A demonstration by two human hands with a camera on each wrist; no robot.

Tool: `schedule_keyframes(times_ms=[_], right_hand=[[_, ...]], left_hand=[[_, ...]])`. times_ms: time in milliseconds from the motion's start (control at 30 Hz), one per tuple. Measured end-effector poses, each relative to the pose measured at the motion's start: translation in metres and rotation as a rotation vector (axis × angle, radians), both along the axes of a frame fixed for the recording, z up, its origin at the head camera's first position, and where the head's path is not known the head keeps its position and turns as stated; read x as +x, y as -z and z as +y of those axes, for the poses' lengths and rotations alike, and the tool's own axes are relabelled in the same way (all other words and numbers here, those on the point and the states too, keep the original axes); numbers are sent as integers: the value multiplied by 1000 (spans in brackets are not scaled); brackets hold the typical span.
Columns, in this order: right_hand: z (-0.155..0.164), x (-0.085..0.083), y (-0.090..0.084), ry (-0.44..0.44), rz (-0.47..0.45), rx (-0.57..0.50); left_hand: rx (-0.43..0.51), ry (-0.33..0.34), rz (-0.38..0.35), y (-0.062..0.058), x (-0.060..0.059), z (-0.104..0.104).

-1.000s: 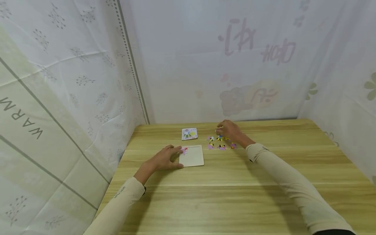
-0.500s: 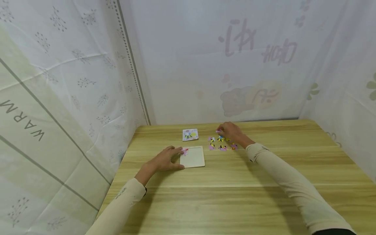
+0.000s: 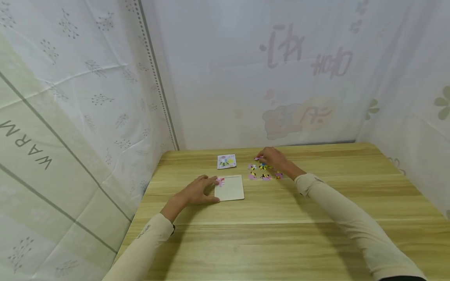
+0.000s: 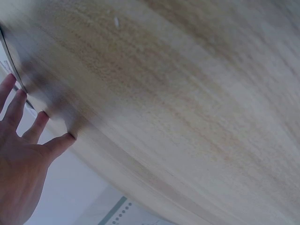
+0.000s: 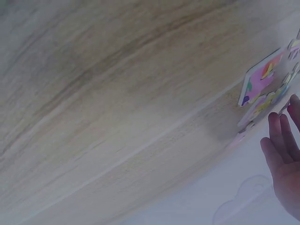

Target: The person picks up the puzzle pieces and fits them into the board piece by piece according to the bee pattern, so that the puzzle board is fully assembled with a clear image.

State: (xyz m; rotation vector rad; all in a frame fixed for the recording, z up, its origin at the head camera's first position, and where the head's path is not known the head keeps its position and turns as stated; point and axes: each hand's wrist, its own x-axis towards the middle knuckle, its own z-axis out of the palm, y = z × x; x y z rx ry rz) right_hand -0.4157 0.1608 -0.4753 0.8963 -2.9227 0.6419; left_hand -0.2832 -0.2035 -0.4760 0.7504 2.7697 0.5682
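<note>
My left hand [image 3: 197,190] rests along the left edge of a shallow cream puzzle tray [image 3: 230,191], fingertips at its upper left corner and thumb at the lower left. Its fingers are spread and nearly straight in the left wrist view. A pink puzzle piece [image 3: 220,182] lies in that corner of the tray, partly covered by the fingertips. At the back, my right hand [image 3: 275,157] pinches another pink puzzle piece [image 3: 258,158] between thumb and fingers. Several loose pieces, one with pink and yellow-black print [image 3: 266,177], lie below that hand; the wrist partly hides some.
A small square picture card [image 3: 226,161] with a bee print lies behind the tray. The wooden tabletop [image 3: 246,246] extends toward me. Printed cloth curtains [image 3: 225,97] stand just past its back edge and at both sides.
The pink piece in my right fingertips shows more now, and that hand has shifted slightly left. My left hand stays in place on the tray.
</note>
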Motion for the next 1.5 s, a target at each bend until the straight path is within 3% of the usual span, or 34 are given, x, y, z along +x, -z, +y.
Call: schedule_keyframes(times_ms=[233,633,1067,1200,1500], right_hand=[[-4,11,0,-114,120,-29],[-30,27,-16,-152,82,-68],[-57,45,-4,-300,252,-74],[-65,52,-1,-342,212,-110],[-85,68,0,-334,141,-84]], left_hand=[[18,8,5,-1,0,-2],[20,5,15,-10,-3,-2],[21,20,4,-5,-3,-3],[18,20,0,-4,-3,-3],[21,26,-14,-3,-1,-2]])
